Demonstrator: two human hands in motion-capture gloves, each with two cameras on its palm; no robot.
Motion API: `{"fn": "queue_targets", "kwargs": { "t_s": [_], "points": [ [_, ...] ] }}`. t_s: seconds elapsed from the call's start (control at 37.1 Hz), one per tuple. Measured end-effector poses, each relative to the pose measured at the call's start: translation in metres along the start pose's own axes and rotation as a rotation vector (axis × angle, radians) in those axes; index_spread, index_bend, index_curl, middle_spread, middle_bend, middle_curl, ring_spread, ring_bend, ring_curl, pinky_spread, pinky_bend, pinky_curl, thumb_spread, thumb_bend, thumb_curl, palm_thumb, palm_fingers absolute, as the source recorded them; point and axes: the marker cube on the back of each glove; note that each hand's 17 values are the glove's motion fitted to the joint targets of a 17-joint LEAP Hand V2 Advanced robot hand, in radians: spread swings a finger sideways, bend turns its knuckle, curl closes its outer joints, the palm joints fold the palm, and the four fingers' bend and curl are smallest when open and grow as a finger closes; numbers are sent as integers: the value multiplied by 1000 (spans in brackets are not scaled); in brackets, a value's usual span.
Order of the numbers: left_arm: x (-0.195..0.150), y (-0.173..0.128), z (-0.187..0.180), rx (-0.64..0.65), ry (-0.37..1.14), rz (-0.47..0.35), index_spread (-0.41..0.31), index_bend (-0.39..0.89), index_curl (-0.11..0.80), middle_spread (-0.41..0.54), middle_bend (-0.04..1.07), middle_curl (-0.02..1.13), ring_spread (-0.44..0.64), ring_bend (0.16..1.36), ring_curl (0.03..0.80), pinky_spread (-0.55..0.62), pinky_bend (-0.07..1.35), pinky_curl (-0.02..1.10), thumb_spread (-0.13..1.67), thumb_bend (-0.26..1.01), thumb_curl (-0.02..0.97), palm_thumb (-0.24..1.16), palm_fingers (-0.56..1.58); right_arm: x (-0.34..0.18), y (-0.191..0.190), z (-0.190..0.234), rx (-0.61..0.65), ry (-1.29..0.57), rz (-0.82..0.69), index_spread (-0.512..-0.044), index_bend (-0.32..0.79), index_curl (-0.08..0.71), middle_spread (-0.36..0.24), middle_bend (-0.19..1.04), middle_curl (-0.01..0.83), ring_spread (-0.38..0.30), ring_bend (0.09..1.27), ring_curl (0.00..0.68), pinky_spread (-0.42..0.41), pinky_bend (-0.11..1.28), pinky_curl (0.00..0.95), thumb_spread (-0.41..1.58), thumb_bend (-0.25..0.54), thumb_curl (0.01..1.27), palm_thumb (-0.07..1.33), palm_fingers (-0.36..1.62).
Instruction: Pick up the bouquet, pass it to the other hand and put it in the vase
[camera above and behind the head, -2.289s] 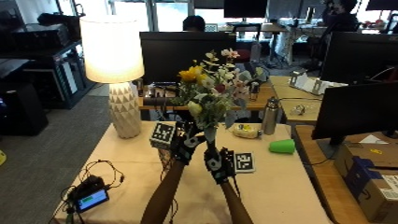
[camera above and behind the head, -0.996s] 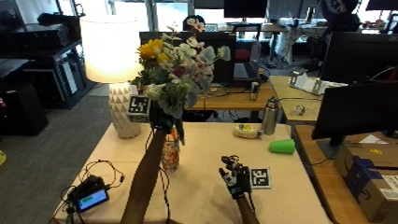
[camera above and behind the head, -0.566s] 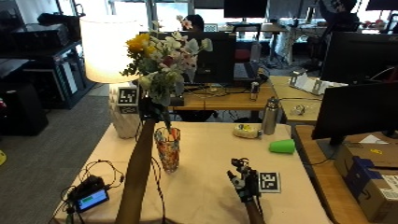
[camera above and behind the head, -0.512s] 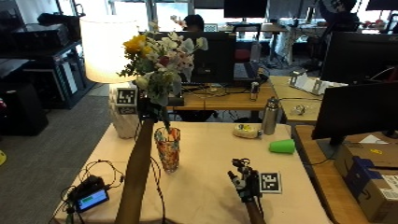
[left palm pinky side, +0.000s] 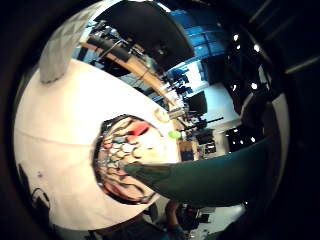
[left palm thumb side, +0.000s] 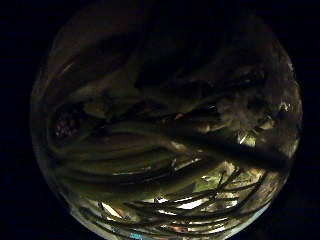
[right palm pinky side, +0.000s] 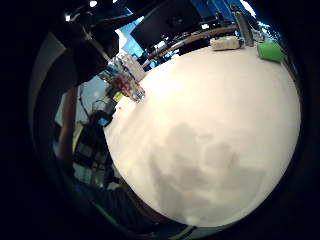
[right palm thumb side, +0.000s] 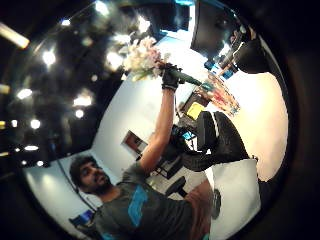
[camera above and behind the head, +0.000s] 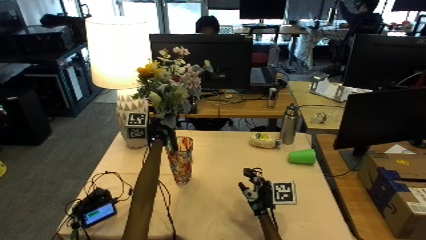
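Note:
My left hand (camera above and behind the head: 162, 132) grips the bouquet (camera above and behind the head: 170, 82) by its stems and holds it upright, just above the patterned glass vase (camera above and behind the head: 180, 160). The stem ends reach the vase's mouth. In the left little finger side palm view a green stem tip (left palm pinky side: 150, 172) points into the vase's (left palm pinky side: 125, 160) opening. Stems (left palm thumb side: 150, 165) fill the left thumb side palm view. My right hand (camera above and behind the head: 256, 191) hovers low over the table to the right of the vase, fingers relaxed and empty. The right thumb side palm view shows the left hand (right palm thumb side: 170, 80) round the bouquet (right palm thumb side: 142, 57) above the vase (right palm thumb side: 220, 97).
A lamp (camera above and behind the head: 120, 50) stands at the table's (camera above and behind the head: 219, 215) far left. A metal bottle (camera above and behind the head: 288, 124), a green cup (camera above and behind the head: 303, 156) and a yellow-white object (camera above and behind the head: 265, 141) sit at the far right. A small screen with cables (camera above and behind the head: 96, 212) lies near left. Cardboard boxes (camera above and behind the head: 399, 185) stand on the right.
My left hand has carried the bouquet left over the vase and lowered it towards the mouth. My right hand has let go and sunk towards the table.

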Motion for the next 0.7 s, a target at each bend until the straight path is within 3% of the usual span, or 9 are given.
{"fn": "queue_targets", "kwargs": {
  "t_s": [0.13, 0.22, 0.24, 0.3, 0.4, 0.43, 0.46, 0.57, 0.7],
  "points": [
    [-29, 0, 0, -73, -75, -23, -315, 245, 527, -351, 579, 614, -342, 702, 454, -301, 349, 388, 806, -55, 552, 737, 1095, -14, -3, 7, -16, -49, 9, -296, 149, 363, -138, 217, 433, -87, 269, 362, 215, 341, 343, 1088, -20, 516, 827, 893],
    [-40, 5, -1, -128, -136, -19, -286, 227, 530, -333, 570, 623, -327, 649, 454, -183, 228, 372, 829, -63, 515, 688, 914, -16, -5, 8, -16, -36, 16, -296, 150, 363, -137, 211, 433, -85, 259, 362, 226, 325, 341, 1090, -19, 512, 827, 891],
    [-44, 5, -2, -141, -158, -14, -256, 162, 513, -317, 540, 616, -316, 625, 449, -128, 213, 370, 828, -71, 502, 662, 765, -19, -6, 9, -16, -49, 0, -297, 147, 363, -138, 211, 433, -84, 255, 364, 229, 323, 342, 1090, -21, 509, 824, 888],
    [-54, 7, -4, -166, -207, -9, -205, 90, 491, -282, 480, 622, -279, 619, 468, -40, 254, 395, 824, -79, 479, 613, 589, -25, -8, 10, -17, -78, -38, -297, 150, 365, -137, 205, 433, -80, 249, 364, 238, 312, 342, 1090, -21, 506, 824, 884],
    [-71, 16, -9, -220, -310, -35, -110, 1, 418, -242, 391, 576, -222, 626, 443, 124, 267, 374, 826, -65, 447, 566, 441, -32, -8, 11, -28, -45, -32, -298, 154, 366, -137, 203, 434, -75, 237, 365, 247, 282, 337, 1091, -20, 501, 823, 876],
    [-75, 17, -11, -234, -333, -41, -100, 29, 413, -240, 407, 584, -220, 634, 446, 135, 271, 377, 827, -59, 441, 561, 474, -30, -8, 11, -29, -11, -31, -298, 152, 367, -137, 201, 434, -74, 235, 365, 249, 283, 341, 1092, -20, 500, 823, 878],
    [-79, 19, -13, -249, -358, -46, -63, -8, 385, -214, 329, 547, -182, 628, 432, 195, 294, 372, 825, -60, 435, 550, 351, -28, -9, 11, -29, 18, -34, -298, 152, 367, -134, 201, 434, -73, 230, 364, 254, 276, 338, 1092, -19, 499, 823, 877],
    [-89, 20, -28, -283, -441, -56, 22, 18, 334, -99, 216, 511, -56, 642, 432, 324, 380, 387, 823, -45, 416, 541, 175, -30, -10, 11, -26, 35, -36, -299, 156, 369, -132, 201, 436, -71, 218, 365, 263, 249, 336, 1092, -19, 495, 824, 872],
    [-81, 25, -53, -178, -472, -40, 82, 52, 286, 54, 158, 445, 119, 645, 403, 410, 473, 391, 831, -9, 411, 611, 83, -47, -12, 15, -29, -105, -7, -300, 169, 380, -131, 195, 435, -58, 193, 364, 286, 214, 334, 1094, -18, 490, 827, 850]
  ]
}}
